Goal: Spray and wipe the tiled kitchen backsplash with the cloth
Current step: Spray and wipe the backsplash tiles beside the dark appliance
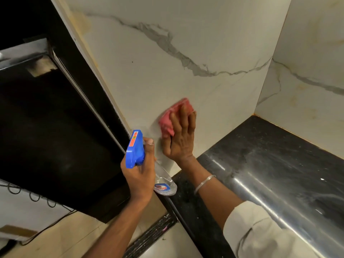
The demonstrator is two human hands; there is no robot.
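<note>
Hiding half the cloth [167,121], right hand [180,141] presses.

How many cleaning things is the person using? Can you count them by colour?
Pink: 1, the cloth, pressed to the backsplash by the right hand.
Blue: 1, the spray bottle with its blue head, gripped by the left hand.
Total: 2.

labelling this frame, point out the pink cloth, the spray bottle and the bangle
pink cloth [167,121]: head view, on its uncovered left part.
spray bottle [134,149]: head view, on the blue trigger head.
bangle [203,181]: head view, on the middle of the metal band.
</note>
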